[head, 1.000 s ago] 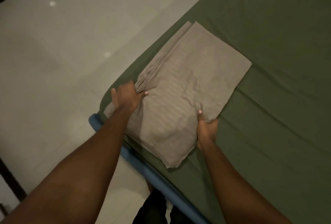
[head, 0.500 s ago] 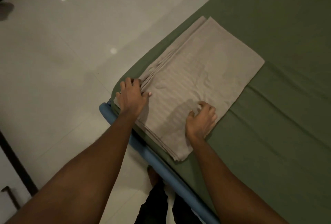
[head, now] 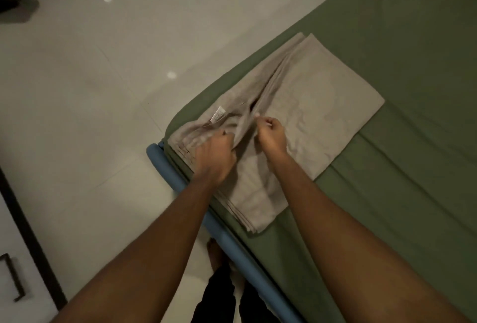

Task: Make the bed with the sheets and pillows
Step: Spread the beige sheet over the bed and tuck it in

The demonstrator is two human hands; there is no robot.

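Both left hand (head: 214, 154) and right hand (head: 271, 134) pinch the folded sheet (head: 322, 116) at the bed (head: 413, 64) corner; spreading and pillows apparently remain.

The folded sheet (head: 317, 116) lies on the bed (head: 413, 64) at its near left corner, with the left hand (head: 215, 157) and right hand (head: 272, 136) on top. The rail (head: 180, 180) runs along the bed's near edge, and the floor (head: 103, 90) lies to its left.

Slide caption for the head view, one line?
The left hand and right hand pinch apart layers of a folded beige sheet lying on the green-covered bed.
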